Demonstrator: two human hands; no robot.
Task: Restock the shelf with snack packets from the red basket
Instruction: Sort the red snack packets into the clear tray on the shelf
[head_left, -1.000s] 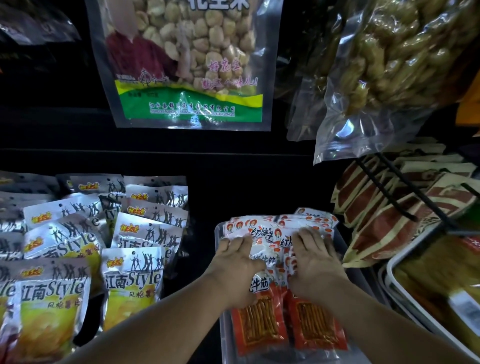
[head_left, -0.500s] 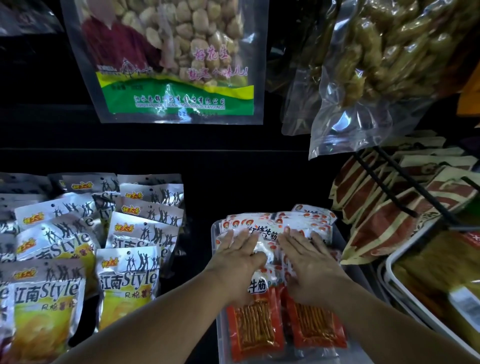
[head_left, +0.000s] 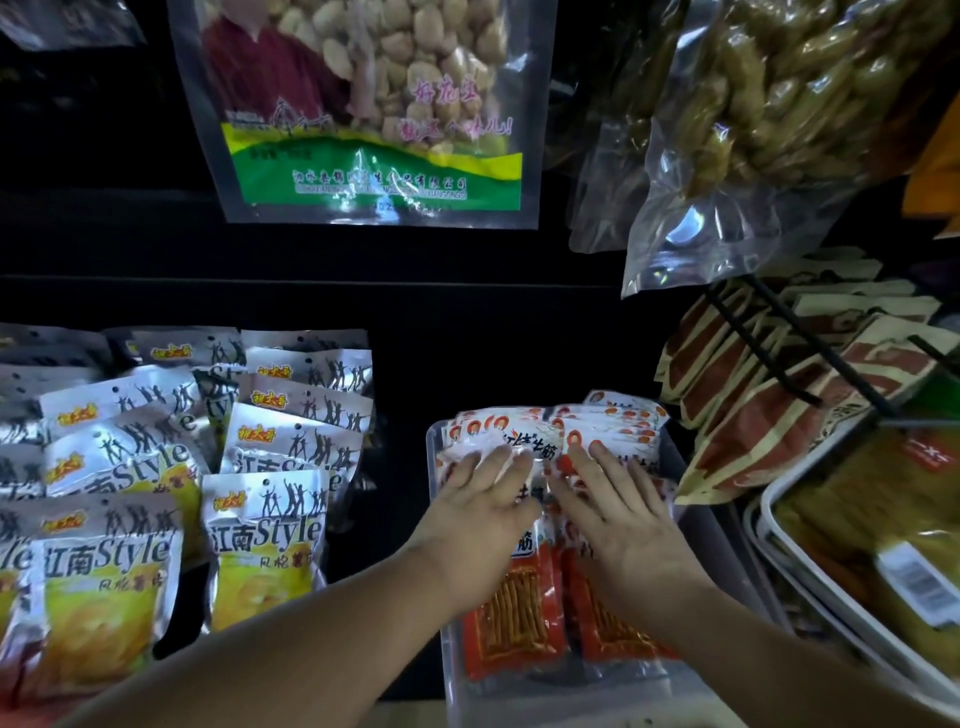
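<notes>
Lower centre: left hand (head_left: 483, 512) and right hand (head_left: 618, 514), fingers straight and spread, press flat on red packets (head_left: 519, 613) stacked in a clear tray (head_left: 434, 452). A second ago the fingers curled on the stack; now flat, suggesting this batch is settled. Left: silver packets (head_left: 265, 545). Top: hanging peanut bag (head_left: 363, 114). Red basket out of view.

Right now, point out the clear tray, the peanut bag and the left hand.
clear tray (head_left: 571, 697): head view, bare near end.
peanut bag (head_left: 374, 176): head view, green label band.
left hand (head_left: 483, 519): head view, back of the hand.
</notes>
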